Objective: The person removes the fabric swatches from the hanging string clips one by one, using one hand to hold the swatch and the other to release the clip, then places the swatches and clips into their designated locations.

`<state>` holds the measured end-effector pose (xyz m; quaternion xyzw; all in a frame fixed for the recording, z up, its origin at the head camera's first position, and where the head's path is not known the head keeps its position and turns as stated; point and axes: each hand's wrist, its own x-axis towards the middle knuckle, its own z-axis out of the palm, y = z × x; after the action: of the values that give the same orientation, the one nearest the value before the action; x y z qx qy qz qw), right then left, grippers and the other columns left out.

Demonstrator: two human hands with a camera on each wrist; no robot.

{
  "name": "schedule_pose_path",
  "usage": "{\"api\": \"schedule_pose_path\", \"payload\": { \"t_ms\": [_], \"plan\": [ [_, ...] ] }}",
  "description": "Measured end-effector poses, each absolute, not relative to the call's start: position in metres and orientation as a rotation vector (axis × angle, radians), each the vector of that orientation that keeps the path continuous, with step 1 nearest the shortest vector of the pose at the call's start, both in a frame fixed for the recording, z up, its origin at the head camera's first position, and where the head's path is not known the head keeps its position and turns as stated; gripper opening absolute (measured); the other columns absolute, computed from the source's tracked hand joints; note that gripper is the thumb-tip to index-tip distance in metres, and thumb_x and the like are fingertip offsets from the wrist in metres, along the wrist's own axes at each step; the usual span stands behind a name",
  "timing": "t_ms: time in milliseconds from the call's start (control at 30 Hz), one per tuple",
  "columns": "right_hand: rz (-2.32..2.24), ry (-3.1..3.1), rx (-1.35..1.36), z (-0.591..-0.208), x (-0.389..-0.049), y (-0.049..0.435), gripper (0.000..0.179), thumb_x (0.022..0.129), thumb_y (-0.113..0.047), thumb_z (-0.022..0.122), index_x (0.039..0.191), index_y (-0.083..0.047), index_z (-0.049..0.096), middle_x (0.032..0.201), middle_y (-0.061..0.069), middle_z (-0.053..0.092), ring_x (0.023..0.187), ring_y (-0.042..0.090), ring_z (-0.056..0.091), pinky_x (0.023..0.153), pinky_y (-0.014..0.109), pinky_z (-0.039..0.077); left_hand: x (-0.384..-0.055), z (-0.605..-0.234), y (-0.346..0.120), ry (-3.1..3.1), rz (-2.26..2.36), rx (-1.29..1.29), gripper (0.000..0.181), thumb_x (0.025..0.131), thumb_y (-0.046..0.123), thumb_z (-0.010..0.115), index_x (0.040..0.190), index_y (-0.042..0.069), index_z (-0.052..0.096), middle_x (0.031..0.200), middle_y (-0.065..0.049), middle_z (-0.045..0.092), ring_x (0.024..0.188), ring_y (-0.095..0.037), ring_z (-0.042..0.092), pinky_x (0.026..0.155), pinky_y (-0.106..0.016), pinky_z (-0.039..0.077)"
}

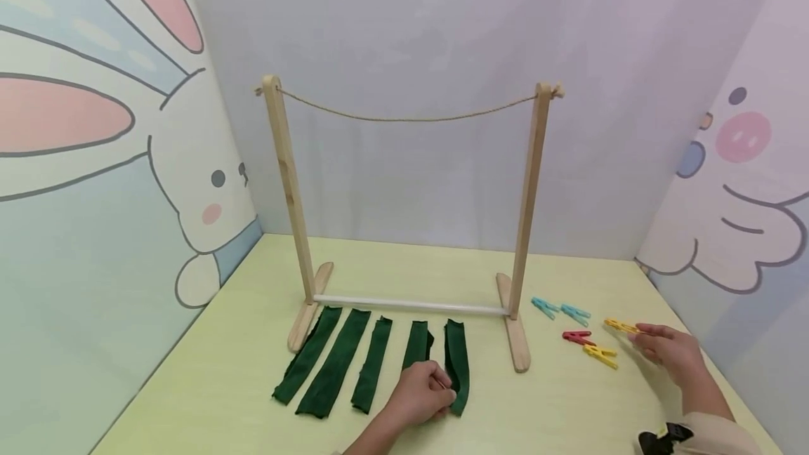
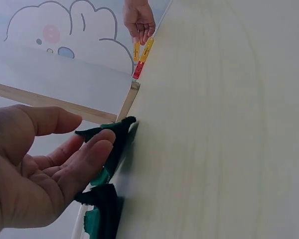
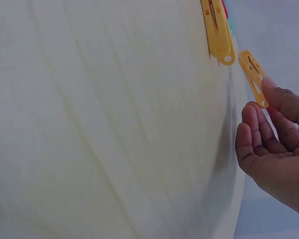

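Several dark green cloth strips [image 1: 336, 365] lie in a row on the table, some with folded or curled edges. My left hand [image 1: 420, 393] is at the near end of the rightmost strip [image 1: 461, 364] and covers part of the strip beside it. In the left wrist view the thumb stands apart from the fingers [image 2: 92, 154], with green cloth [image 2: 120, 144] just behind them; whether they touch it is unclear. At the far right, my right hand [image 1: 673, 351] pinches one end of a yellow clothespin [image 3: 252, 74] between thumb and finger.
A wooden frame [image 1: 531, 195] stands behind the strips, a sagging rope [image 1: 404, 120] tied between its posts and a white bar [image 1: 411, 305] low down. Two blue clothespins [image 1: 575, 314], a red clothespin [image 1: 578, 337] and another yellow clothespin [image 1: 600, 355] lie right of the frame.
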<state>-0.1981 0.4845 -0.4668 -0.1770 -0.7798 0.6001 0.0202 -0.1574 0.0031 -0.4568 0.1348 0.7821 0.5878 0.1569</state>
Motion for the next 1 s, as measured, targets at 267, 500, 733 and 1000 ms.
{"api": "schedule_pose_path", "payload": {
  "t_ms": [267, 500, 733, 1000],
  "plan": [
    [1.651, -2.586, -0.545, -0.472, -0.202, 0.486, 0.052, 0.08, -0.024, 0.073, 0.114, 0.012, 0.057, 0.083, -0.006, 0.064, 0.069, 0.003, 0.059, 0.061, 0.024, 0.05, -0.153, -0.451, 0.001, 2.201, 1.688, 0.383, 0.008, 0.082, 0.005, 0.068, 0.084, 0.004, 0.06, 0.066, -0.003, 0.06, 0.056, -0.022, 0.061, 0.048, -0.031, 0.047],
    [1.434, -2.735, -0.55, -0.476, -0.203, 0.486, 0.06, 0.081, -0.03, 0.072, 0.118, 0.013, 0.053, 0.086, 0.004, 0.065, 0.069, 0.006, 0.055, 0.06, 0.027, 0.046, -0.155, -0.452, -0.005, 2.196, 1.728, 0.335, 0.008, 0.083, 0.006, 0.067, 0.088, 0.003, 0.061, 0.069, -0.008, 0.062, 0.057, -0.025, 0.062, 0.048, -0.035, 0.049],
    [1.391, -2.761, -0.502, -0.475, -0.204, 0.486, 0.057, 0.081, -0.027, 0.07, 0.117, 0.013, 0.054, 0.087, 0.005, 0.067, 0.069, 0.002, 0.055, 0.06, 0.027, 0.045, -0.165, -0.451, -0.019, 2.161, 1.83, 0.281, 0.012, 0.084, 0.006, 0.066, 0.092, 0.0, 0.06, 0.075, -0.01, 0.063, 0.061, -0.026, 0.062, 0.052, -0.036, 0.052],
    [1.432, -2.693, -0.492, -0.469, -0.189, 0.477, 0.067, 0.085, -0.035, 0.066, 0.123, 0.017, 0.046, 0.091, 0.001, 0.062, 0.069, 0.008, 0.057, 0.061, 0.029, 0.049, -0.177, -0.452, -0.055, 2.185, 1.925, 0.271, 0.019, 0.088, 0.009, 0.063, 0.102, -0.004, 0.058, 0.08, -0.015, 0.064, 0.067, -0.026, 0.063, 0.056, -0.037, 0.053]
  ]
}}
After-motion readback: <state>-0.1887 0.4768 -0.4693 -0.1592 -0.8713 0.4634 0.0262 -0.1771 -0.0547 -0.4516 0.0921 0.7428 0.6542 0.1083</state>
